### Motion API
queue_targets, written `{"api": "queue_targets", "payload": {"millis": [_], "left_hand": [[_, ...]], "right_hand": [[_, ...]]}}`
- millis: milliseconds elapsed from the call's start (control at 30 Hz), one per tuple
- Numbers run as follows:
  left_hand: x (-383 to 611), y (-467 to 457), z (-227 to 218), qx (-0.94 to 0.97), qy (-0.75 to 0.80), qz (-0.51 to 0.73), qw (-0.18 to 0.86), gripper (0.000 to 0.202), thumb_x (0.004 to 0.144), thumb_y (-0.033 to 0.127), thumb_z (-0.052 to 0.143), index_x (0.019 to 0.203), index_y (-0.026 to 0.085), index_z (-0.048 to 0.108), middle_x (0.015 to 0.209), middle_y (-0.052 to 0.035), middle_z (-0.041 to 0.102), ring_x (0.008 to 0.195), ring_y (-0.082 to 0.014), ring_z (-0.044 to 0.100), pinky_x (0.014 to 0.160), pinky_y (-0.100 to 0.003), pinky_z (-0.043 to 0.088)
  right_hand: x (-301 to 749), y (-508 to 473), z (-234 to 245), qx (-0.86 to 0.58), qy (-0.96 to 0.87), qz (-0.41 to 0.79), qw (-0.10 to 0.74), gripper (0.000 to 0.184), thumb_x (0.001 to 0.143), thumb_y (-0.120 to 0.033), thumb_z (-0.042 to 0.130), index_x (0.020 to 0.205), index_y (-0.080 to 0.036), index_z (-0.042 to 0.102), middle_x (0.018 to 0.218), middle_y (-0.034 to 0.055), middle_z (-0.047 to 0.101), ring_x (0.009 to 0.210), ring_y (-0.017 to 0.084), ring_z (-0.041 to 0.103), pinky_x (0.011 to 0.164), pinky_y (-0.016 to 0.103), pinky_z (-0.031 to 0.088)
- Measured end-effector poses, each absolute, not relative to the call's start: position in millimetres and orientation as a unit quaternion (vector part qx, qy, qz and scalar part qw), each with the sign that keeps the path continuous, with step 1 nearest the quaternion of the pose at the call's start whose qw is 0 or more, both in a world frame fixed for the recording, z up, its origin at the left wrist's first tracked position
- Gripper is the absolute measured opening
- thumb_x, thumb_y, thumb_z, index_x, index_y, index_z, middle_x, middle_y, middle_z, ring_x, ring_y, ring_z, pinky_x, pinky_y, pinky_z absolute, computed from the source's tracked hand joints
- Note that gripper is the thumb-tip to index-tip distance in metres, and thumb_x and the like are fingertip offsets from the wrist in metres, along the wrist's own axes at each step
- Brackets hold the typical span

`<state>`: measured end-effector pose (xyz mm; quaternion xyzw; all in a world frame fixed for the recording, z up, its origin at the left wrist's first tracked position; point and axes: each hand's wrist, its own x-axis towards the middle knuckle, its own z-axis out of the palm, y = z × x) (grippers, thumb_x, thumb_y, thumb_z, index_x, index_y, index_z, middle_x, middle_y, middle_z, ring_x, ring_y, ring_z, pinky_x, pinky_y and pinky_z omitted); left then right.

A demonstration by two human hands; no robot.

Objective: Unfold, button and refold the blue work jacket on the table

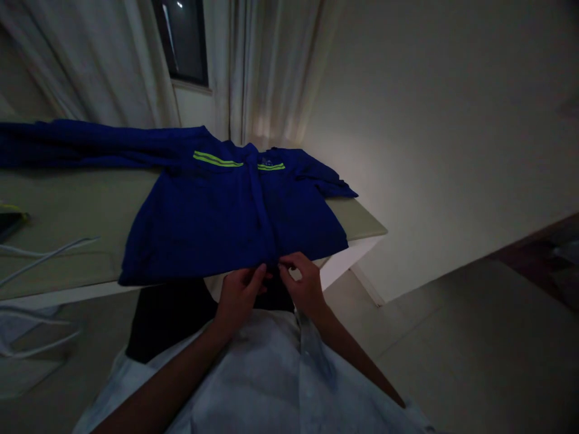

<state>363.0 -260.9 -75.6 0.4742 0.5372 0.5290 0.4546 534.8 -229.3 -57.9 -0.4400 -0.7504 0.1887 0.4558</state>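
A dark blue jacket (212, 211) with yellow-green stripes across the chest lies spread front-up on a pale table (67, 211), one sleeve stretched far to the left. My left hand (239, 295) and my right hand (304, 283) meet at the middle of the jacket's bottom hem, at the table's near edge. Both hands have their fingers pinched together on the hem where the two front panels join. What is between the fingertips is too dark to make out beyond the cloth.
White cables (45, 253) run over the table's left part and hang off its edge. A dark object (11, 220) sits at the far left. Curtains (266, 72) and a window (183, 39) stand behind the table. A bare wall and tiled floor (474, 337) lie to the right.
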Motion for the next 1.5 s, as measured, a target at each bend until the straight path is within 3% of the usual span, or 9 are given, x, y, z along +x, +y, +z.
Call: {"api": "queue_targets", "payload": {"millis": [233,533,733,833,1133,1333,1500], "left_hand": [[361.2,-259.9,-75.0,0.524,0.545,0.514,0.406,0.051,0.090,0.064,0.063,0.090,0.015,0.078,0.068,-0.0059,0.074,0.060,-0.0210,0.070,0.059,-0.029,0.054],[360.9,-257.2,-76.4,0.526,0.546,0.512,0.404,0.049,0.091,0.062,0.063,0.092,0.016,0.079,0.073,-0.0072,0.076,0.063,-0.0220,0.069,0.063,-0.030,0.054],[359.4,-255.2,-73.8,0.528,0.541,0.502,0.420,0.052,0.083,0.067,0.071,0.087,0.016,0.079,0.070,-0.0082,0.076,0.064,-0.0241,0.071,0.063,-0.031,0.054],[360.4,-254.0,-73.0,0.504,0.540,0.511,0.441,0.057,0.081,0.071,0.072,0.081,0.015,0.079,0.069,-0.0089,0.076,0.061,-0.0220,0.069,0.061,-0.030,0.054],[364.6,-249.9,-78.8,0.458,0.527,0.537,0.473,0.072,0.072,0.088,0.066,0.076,0.016,0.071,0.060,-0.0060,0.069,0.052,-0.0189,0.064,0.051,-0.028,0.051],[361.2,-251.2,-83.6,0.467,0.531,0.530,0.468,0.068,0.076,0.082,0.068,0.075,0.014,0.075,0.059,-0.0078,0.070,0.052,-0.0192,0.064,0.052,-0.028,0.050],[363.7,-249.2,-78.6,0.452,0.547,0.521,0.475,0.071,0.077,0.083,0.065,0.076,0.013,0.077,0.064,-0.0122,0.073,0.051,-0.0188,0.062,0.049,-0.028,0.046]], "right_hand": [[522.9,-228.5,-77.0,-0.395,-0.769,0.144,0.482,0.031,0.097,-0.017,0.061,0.122,-0.026,0.076,0.102,0.0073,0.074,0.094,0.022,0.070,0.088,0.036,0.057],[529.8,-231.3,-83.7,-0.387,-0.775,0.188,0.463,0.040,0.099,-0.015,0.059,0.132,-0.032,0.074,0.103,0.0053,0.068,0.093,0.019,0.066,0.087,0.035,0.056],[535.8,-230.6,-83.0,-0.381,-0.825,0.107,0.404,0.048,0.098,-0.013,0.058,0.141,-0.033,0.069,0.105,0.0076,0.069,0.096,0.023,0.064,0.087,0.039,0.053],[536.4,-232.1,-82.3,-0.375,-0.839,0.086,0.384,0.047,0.099,-0.014,0.057,0.140,-0.033,0.070,0.104,0.0079,0.068,0.095,0.023,0.063,0.086,0.039,0.053],[528.0,-236.1,-82.3,-0.380,-0.786,0.207,0.442,0.040,0.099,-0.016,0.059,0.133,-0.033,0.072,0.105,0.0053,0.065,0.097,0.021,0.067,0.089,0.037,0.058],[529.2,-232.0,-77.4,-0.382,-0.784,0.193,0.449,0.034,0.097,-0.019,0.062,0.127,-0.031,0.072,0.101,0.0048,0.068,0.091,0.022,0.068,0.083,0.036,0.058],[527.9,-209.2,-42.7,-0.397,-0.785,0.166,0.446,0.024,0.100,-0.026,0.060,0.120,-0.028,0.073,0.095,0.0041,0.070,0.075,0.019,0.064,0.075,0.034,0.054]]}}
